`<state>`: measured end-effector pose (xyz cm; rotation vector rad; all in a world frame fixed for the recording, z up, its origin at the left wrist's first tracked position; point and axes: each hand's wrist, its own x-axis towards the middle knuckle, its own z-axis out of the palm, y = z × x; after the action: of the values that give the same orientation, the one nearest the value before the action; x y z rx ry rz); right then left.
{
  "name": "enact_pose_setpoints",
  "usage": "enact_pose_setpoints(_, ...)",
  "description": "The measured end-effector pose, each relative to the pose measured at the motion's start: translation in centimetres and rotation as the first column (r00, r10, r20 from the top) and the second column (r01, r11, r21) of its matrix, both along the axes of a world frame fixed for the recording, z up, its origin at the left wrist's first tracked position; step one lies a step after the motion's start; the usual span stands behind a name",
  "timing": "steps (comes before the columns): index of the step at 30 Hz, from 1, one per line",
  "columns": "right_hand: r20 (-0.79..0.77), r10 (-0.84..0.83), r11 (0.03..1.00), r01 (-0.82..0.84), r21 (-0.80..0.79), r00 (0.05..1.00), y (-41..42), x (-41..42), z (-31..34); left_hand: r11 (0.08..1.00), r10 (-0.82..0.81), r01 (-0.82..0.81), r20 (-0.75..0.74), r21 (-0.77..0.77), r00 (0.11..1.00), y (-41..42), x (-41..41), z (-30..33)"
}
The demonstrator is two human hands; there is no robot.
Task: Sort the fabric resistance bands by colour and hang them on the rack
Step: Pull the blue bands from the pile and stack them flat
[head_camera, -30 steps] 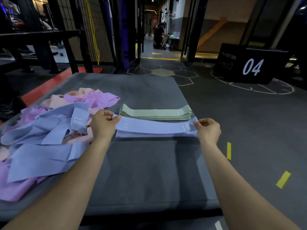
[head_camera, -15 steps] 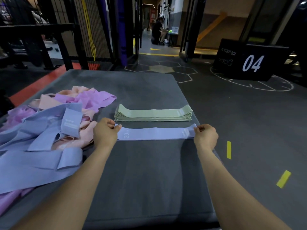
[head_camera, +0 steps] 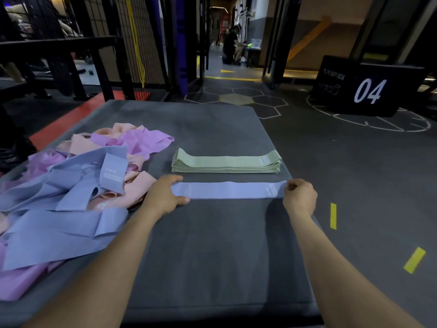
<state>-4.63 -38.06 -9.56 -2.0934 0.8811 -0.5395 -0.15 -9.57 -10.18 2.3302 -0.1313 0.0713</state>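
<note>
Band (head_camera: 228, 190) now flat — left hand (head_camera: 163, 196) opened.

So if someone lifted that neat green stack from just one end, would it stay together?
Probably not. The green stack is thin fabric layers, and the same sort of bands lie crumpled in the loose pile, so it would likely droop. Nothing visibly binds the layers, so they may slide apart. It looks light.

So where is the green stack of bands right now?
In the head view, the green stack lies flat on the grey mat, right of centre, just beyond the blue band and right of the mixed pile.
</note>
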Motion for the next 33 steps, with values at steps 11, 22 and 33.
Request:
enact_pose_setpoints(11,-0.006,0.036,0.985,-0.037,-0.167,0.999,1.2,-0.1,0.2,0.998,0.011,-0.014,0.049,0.061,0.999,0.4,0.0,0.2)
enact_pose_setpoints(22,0.058,0.351,0.919,-0.332,-0.215,0.935,9.9,0.7,2.3,0.995,0.072,-0.083,0.171,0.060,0.983,3.4,-3.3,2.8)
enact_pose_setpoints(33,-0.107,0.716,0.676,-0.724,-0.142,0.690,21.0,-1.1,3.1,0.971,0.116,-0.145,0.156,0.188,0.981,12.2,-8.0,4.0)
